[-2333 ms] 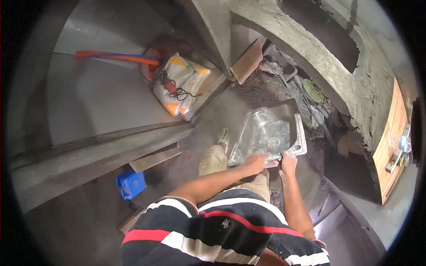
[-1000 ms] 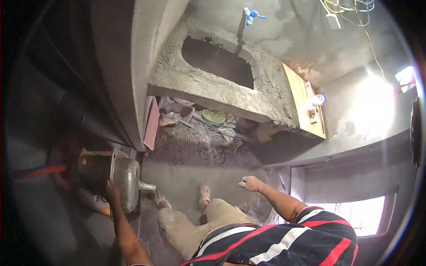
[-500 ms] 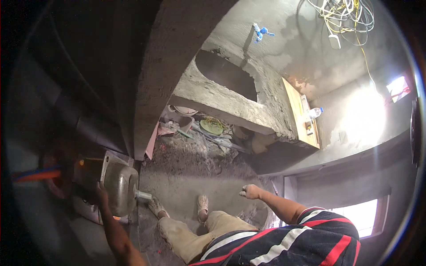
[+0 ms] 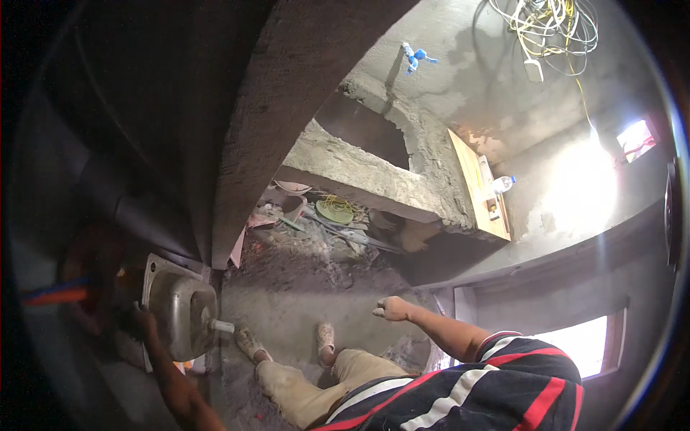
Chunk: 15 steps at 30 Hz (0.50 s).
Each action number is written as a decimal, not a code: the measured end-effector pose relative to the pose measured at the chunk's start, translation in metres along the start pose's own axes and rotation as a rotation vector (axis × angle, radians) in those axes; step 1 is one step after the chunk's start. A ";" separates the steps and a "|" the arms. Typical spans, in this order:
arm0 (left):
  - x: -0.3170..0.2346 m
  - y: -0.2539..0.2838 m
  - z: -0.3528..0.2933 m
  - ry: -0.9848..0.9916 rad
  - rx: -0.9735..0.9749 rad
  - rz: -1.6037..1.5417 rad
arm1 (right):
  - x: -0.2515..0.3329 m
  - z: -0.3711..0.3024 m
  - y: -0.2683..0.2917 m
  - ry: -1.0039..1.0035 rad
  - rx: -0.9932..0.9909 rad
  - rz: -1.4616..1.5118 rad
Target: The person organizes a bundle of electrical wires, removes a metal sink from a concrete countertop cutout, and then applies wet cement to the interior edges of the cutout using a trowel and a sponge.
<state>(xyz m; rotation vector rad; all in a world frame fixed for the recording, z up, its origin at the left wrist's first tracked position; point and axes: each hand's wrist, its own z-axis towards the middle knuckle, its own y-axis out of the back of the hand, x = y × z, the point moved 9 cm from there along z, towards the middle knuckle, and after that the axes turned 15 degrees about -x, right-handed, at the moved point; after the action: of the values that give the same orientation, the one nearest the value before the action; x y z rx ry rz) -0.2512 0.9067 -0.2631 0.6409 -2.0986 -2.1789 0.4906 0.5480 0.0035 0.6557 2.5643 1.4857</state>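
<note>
A stainless steel sink (image 4: pixel 188 316) stands tilted on its side at the lower left, its rounded bowl and a pale drain stub (image 4: pixel 221 326) turned toward the middle. My left hand (image 4: pixel 146 316) is closed on the sink's rim; its fingertips are lost in shadow. Over the floor at the centre right, my right hand (image 4: pixel 392 309) hangs with curled, dust-whitened fingers, and I see nothing in it. Ahead is a rough concrete counter (image 4: pixel 359 164) with a cut-out opening (image 4: pixel 365 129).
Buckets, a green round lid (image 4: pixel 335 210) and rubble lie under the counter. A wooden board (image 4: pixel 471 176) at its right end carries a clear bottle (image 4: pixel 503 184). Coiled cables (image 4: pixel 553 32) hang on the wall. A dark concrete beam (image 4: pixel 269 93) passes overhead at the left.
The sink has moved left and turned slightly, with my left hand going left along with it. My right hand has shifted a little left, still curled. The whole view has shifted slightly.
</note>
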 end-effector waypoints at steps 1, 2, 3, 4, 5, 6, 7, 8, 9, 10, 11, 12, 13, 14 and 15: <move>0.012 0.021 -0.001 -0.014 -0.072 -0.028 | 0.009 0.004 -0.004 0.019 0.008 0.009; -0.010 0.024 -0.005 -0.028 -0.063 -0.042 | 0.006 0.002 -0.003 0.012 0.023 -0.013; -0.035 0.027 -0.013 -0.015 -0.026 -0.168 | 0.001 -0.002 -0.002 0.002 0.039 -0.035; -0.032 0.037 -0.018 0.016 -0.007 -0.271 | 0.003 0.000 -0.003 0.011 0.038 -0.029; -0.029 0.041 -0.021 0.016 -0.014 -0.267 | 0.006 0.002 -0.003 0.032 0.024 -0.025; -0.034 0.057 -0.025 -0.067 -0.140 -0.166 | 0.007 0.002 -0.002 0.052 0.009 -0.021; -0.046 0.069 -0.029 -0.154 -0.262 -0.070 | 0.004 0.001 -0.002 0.048 0.005 -0.017; -0.054 0.070 -0.033 -0.161 -0.264 -0.074 | 0.001 0.000 -0.001 0.036 -0.001 -0.002; -0.059 0.066 -0.039 -0.122 -0.221 -0.072 | -0.004 -0.001 0.001 0.023 -0.007 0.013; -0.066 0.064 -0.044 -0.084 -0.177 -0.069 | -0.010 -0.002 0.001 0.015 -0.012 0.016; -0.044 0.067 -0.047 -0.079 -0.194 -0.048 | -0.004 0.001 0.000 0.050 -0.018 0.046; -0.021 0.078 -0.051 -0.075 -0.250 0.001 | 0.002 0.002 -0.003 0.086 -0.021 0.077; -0.011 0.087 -0.052 -0.080 -0.303 0.042 | -0.001 0.001 -0.006 0.100 -0.022 0.095; -0.033 0.089 -0.057 -0.092 -0.301 0.031 | -0.018 -0.002 -0.005 0.081 -0.045 0.059; -0.050 0.090 -0.068 -0.066 -0.277 0.123 | -0.035 -0.006 -0.004 0.064 -0.068 0.026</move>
<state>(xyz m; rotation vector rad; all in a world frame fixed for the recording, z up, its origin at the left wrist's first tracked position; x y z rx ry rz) -0.2054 0.8511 -0.1626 0.4097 -1.7607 -2.3868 0.5191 0.5269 -0.0009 0.6450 2.5484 1.6193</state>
